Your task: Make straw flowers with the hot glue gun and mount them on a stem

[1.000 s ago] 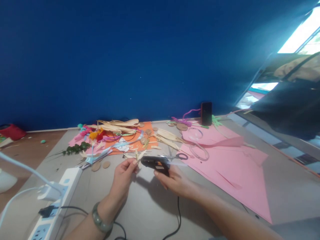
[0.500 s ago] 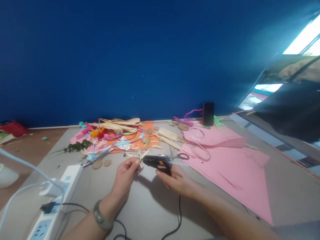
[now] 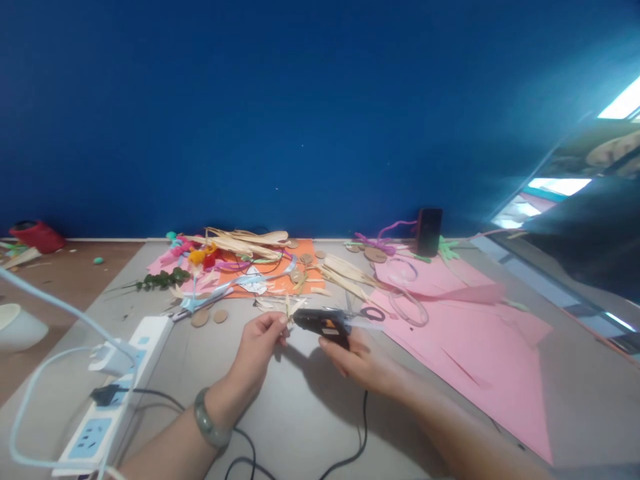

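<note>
In my right hand (image 3: pixel 367 360) is a black hot glue gun (image 3: pixel 320 323), my fingers wrapped around its handle. Its nozzle points left, and a clear glue stick (image 3: pixel 367 324) sticks out at the back. My left hand (image 3: pixel 263 340) pinches a small piece of pale dried husk (image 3: pixel 293 308) between thumb and fingers. The nozzle is right beside the husk; whether they touch I cannot tell. Scissors with a dark handle (image 3: pixel 373 313) lie just behind the glue gun.
A white power strip (image 3: pixel 145 340) with plugs and cables stands at the left. Pink paper (image 3: pixel 490 360) spreads at the right. Dried husks (image 3: pixel 250 241), orange paper (image 3: pixel 240 287), wooden discs (image 3: pixel 200 318) and a green sprig (image 3: pixel 163 280) lie behind. A phone (image 3: pixel 429 232) leans against the blue wall.
The view has shifted slightly, so everything sits a little further right. Both hands keep their grips, with the nozzle still beside the husk piece.
</note>
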The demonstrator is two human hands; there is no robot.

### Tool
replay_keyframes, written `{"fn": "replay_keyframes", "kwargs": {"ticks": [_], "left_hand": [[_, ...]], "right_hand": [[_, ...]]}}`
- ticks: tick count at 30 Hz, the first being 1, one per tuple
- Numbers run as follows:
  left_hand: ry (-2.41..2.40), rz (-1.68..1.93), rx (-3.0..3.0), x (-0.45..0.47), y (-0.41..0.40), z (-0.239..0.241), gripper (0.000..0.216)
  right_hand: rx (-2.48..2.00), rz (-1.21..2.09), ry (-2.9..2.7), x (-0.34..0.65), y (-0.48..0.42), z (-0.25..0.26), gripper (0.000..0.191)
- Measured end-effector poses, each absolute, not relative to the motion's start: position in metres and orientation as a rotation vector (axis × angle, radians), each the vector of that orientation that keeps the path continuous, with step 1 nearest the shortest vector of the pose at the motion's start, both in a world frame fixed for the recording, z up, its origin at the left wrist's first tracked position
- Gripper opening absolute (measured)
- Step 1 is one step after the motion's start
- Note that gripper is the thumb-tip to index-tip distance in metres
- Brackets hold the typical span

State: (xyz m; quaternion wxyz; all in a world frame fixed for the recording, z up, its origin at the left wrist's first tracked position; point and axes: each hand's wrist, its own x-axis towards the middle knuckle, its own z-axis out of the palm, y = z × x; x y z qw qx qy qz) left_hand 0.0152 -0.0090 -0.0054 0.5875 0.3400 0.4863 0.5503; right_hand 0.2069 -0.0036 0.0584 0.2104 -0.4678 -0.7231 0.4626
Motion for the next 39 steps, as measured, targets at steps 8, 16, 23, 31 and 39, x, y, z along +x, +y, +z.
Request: {"fn": "replay_keyframes", "kwargs": {"ticks": [8,16,23,31,39], "left_hand": [[1.158,1.276,0.796,0.0152,-0.0078,-0.0053,0.022],[1.168,1.265,0.816,0.0157,-0.0079,-0.0035,0.023],[1.185,1.259,0.829,0.0159,-0.0078,-0.0026,0.021],[1.181,1.266,0.838,0.0159,-0.0072,-0.0052,0.021],[1.171,1.266,0.851,0.0151,-0.0077,-0.0062,0.021]], "right_hand": [[-1.318,1.277,-1.985,0.2065,-0.0043,0.0574,0.023],[-1.35,1.28,-2.0,0.2059,-0.0044,0.0618,0.026],[-1.331,1.269,-2.015,0.2061,-0.0035,0.0602,0.026],[-1.347,1.27,-2.033,0.2068,-0.0034,0.0611,0.027],[-1.356,1.268,-2.018,0.2073,-0.0026,0.058,0.023]]}}
